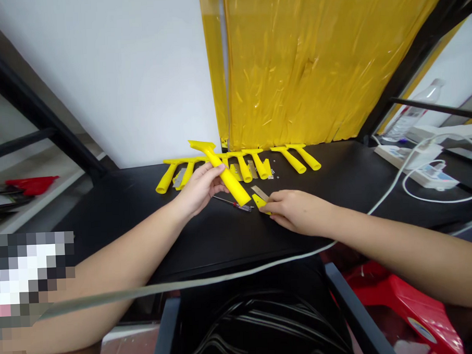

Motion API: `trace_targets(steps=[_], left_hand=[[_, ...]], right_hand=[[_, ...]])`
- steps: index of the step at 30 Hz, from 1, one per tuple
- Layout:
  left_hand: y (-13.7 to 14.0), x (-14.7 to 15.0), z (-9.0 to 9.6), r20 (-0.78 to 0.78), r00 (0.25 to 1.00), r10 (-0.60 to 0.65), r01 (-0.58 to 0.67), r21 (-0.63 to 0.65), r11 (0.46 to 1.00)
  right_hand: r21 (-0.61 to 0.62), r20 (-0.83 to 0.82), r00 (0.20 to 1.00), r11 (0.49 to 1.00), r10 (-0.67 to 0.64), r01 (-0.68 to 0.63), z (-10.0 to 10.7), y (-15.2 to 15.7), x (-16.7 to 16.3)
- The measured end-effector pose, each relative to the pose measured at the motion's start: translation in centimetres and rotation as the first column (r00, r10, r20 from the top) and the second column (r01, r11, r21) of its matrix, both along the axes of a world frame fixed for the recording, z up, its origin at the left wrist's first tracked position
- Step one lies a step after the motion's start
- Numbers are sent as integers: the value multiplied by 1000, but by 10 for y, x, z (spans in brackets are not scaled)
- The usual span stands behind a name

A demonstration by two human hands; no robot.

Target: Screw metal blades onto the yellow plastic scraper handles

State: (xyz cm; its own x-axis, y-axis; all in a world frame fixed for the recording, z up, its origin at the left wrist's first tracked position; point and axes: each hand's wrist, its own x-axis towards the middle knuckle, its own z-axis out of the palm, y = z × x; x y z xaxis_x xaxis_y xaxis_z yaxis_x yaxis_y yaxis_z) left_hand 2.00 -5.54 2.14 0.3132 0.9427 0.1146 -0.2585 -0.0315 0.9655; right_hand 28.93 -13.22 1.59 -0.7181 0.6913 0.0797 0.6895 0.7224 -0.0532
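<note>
My left hand (pixel 201 188) is closed around a yellow plastic scraper handle (pixel 232 185), tilted with its wide head up and to the left. Over the black table, my right hand (pixel 294 211) pinches a small yellow plastic plate (pixel 258 201), with a flat metal blade (pixel 260 193) beside it at the fingertips; whether the fingers grip the blade too, I cannot tell. A screwdriver (pixel 239 205) lies below the held handle. Behind my hands, several more yellow scraper handles, including one at the left (pixel 166 178) and one at the right (pixel 307 159), lie in a row among metal blades (pixel 253 169).
A white panel (pixel 130 72) and a yellow-wrapped panel (pixel 305 64) rise behind the black table (pixel 330 178). A white cable (pixel 232 276) crosses the front edge. Power strips (pixel 419 166) and a plastic bottle (pixel 413 112) stand at the right. Tiny screws (pixel 275 175) lie near the blades.
</note>
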Motion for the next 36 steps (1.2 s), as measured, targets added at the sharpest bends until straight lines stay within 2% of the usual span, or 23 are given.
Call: trace_targets(steps=[6,8,10,12,14,16,18,19,20,22,26,29,31,36], left_hand=[[0,-2,3,24,999,40,-40,-14,999],[0,-2,4,30,999,45,-44,-21,999],[0,-2,4,36,998,45,-44,-24,999],[1,-2,4,35,999,41,-40,-21,999],[1,-3,4,30,999,41,-40,-15,999],[2,-3,4,28,998,49,-49,-11,999],[2,-3,4,26,998,59,-59,-12,998],[2,-3,4,21,998,60,-60,-13,998],[1,-3,4,15,998,60,-59,-12,998],[1,-4,3,5,998,56,-56,-7,998],[1,-4,2,-10,998,60,-60,-3,998],[2,-3,2,-21,998,66,-66,-4,998],[3,-3,2,-20,998,65,-65,-7,998],[3,-3,3,-10,998,67,-67,-12,998]], right_hand=[[-79,-70,986,984,152,-158,0,36,-3],[-93,-75,971,968,228,-234,8,45,-4],[-73,-72,965,964,252,-258,23,54,-1],[-3,-67,988,991,136,-136,44,67,6],[29,-53,992,993,-114,116,64,82,14],[-6,13,933,933,-360,360,75,96,21],[-74,100,855,853,-509,516,74,107,24],[-111,141,828,823,-543,558,69,111,24],[-137,175,811,801,-559,582,63,115,24],[-158,224,801,791,-555,592,49,119,20],[-97,264,810,821,-524,562,31,120,15],[-41,281,817,844,-503,534,30,120,14],[-49,288,818,845,-499,532,31,119,14],[-171,266,808,799,-526,576,29,119,18]])
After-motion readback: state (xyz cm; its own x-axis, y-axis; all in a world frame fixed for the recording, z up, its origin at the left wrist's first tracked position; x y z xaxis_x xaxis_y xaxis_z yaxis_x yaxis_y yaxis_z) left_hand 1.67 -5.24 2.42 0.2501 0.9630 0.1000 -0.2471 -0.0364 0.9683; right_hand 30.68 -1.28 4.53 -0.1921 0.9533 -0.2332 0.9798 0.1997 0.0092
